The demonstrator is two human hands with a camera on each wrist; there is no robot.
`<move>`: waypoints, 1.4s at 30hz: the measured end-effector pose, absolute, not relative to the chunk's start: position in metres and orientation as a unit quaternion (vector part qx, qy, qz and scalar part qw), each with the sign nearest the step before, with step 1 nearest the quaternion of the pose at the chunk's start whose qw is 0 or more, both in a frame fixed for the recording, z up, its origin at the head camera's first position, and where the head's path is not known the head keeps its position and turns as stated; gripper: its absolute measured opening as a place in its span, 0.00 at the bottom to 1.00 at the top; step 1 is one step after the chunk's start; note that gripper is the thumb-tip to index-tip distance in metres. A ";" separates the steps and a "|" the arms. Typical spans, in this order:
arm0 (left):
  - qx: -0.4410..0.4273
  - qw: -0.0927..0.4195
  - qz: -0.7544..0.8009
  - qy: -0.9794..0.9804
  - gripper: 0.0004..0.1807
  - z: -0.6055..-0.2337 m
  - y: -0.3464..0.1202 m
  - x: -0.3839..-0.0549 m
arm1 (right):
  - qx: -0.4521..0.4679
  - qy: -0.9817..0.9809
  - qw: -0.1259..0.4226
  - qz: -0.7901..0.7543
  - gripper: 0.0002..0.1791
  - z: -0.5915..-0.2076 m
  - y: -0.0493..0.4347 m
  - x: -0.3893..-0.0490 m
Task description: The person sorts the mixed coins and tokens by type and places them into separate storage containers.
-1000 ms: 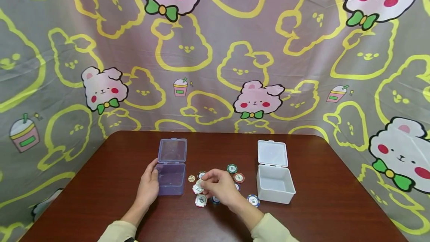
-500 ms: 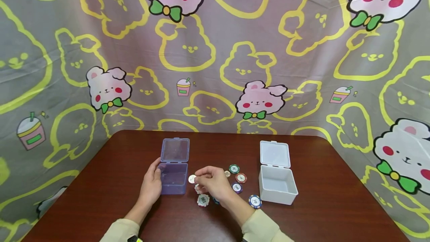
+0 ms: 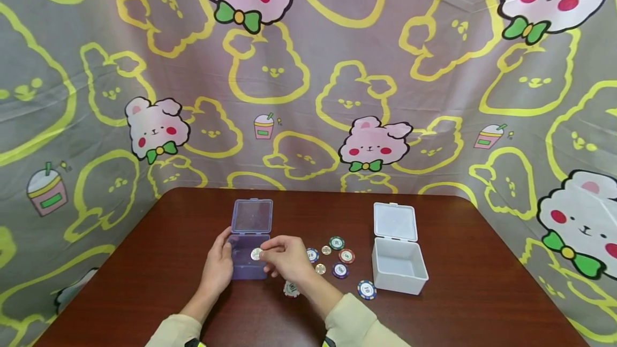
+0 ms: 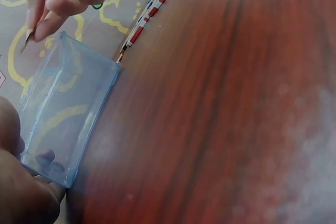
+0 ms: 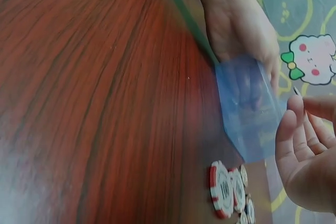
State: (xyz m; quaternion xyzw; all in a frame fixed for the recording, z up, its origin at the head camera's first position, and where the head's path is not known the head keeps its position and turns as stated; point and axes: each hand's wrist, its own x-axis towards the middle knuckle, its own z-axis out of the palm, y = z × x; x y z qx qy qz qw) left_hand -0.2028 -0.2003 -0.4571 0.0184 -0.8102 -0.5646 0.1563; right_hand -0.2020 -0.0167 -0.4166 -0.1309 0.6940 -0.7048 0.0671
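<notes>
Violet-tinted plastic catches my eye first: a see-through hinged box [image 3: 249, 272], its raised lid [image 3: 253, 216] standing toward twelve o'clock as the person faces it. Their left hand [image 3: 219, 266] lies against the nine o'clock wall; from here I cannot tell whether the fingers grip or only brace. Their right hand [image 3: 285, 259], over on the three o'clock side, pinches a pale metallic coin [image 3: 256, 254] between thumb and fingertip, just above the open mouth and not yet inside.

I'd judge this to be the placing step. Next, as I read it, comes centring the coin, lowering it a little and parting the pinch without clipping the rim.

Being round, the coin has no long axis to mind. Its free edge points to nine o'clock. One face shows to the person, while both wrist views catch it nearly edge-on, so it seems close to level; the exact tilt I can't tell.

Poker chips [image 3: 340, 270] and two gold coins [image 3: 320, 269] lie between three and four o'clock; farther out stands an open white box [image 3: 397, 283].
</notes>
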 end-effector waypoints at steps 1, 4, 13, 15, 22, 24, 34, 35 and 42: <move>0.018 0.155 -0.566 -0.810 0.25 -0.457 -0.200 -0.203 | -0.129 0.700 0.065 -0.699 0.06 -0.417 -0.019 -0.202; 0.018 0.153 -0.571 -0.807 0.25 -0.457 -0.199 -0.202 | -0.125 0.719 0.060 -0.681 0.05 -0.417 -0.026 -0.203; 0.012 0.151 -0.574 -0.805 0.25 -0.458 -0.198 -0.203 | -0.130 0.747 0.052 -0.650 0.04 -0.421 -0.032 -0.205; 0.011 0.151 -0.575 -0.804 0.25 -0.459 -0.198 -0.203 | -0.135 0.748 0.049 -0.648 0.04 -0.421 -0.031 -0.205; 0.013 0.158 -0.566 -0.809 0.25 -0.459 -0.199 -0.203 | -0.144 0.752 0.034 -0.642 0.04 -0.421 -0.023 -0.202; 0.014 0.157 -0.565 -0.810 0.25 -0.458 -0.200 -0.203 | -0.149 0.747 0.026 -0.647 0.04 -0.422 -0.019 -0.202; 0.003 0.152 -0.570 -0.808 0.25 -0.457 -0.202 -0.204 | -0.174 0.755 0.026 -0.631 0.07 -0.429 0.021 -0.203; 0.003 0.151 -0.570 -0.808 0.25 -0.457 -0.202 -0.204 | -0.176 0.759 0.025 -0.627 0.07 -0.431 0.025 -0.203; 0.004 0.152 -0.571 -0.807 0.25 -0.458 -0.202 -0.204 | -0.181 0.774 0.024 -0.606 0.09 -0.439 0.055 -0.202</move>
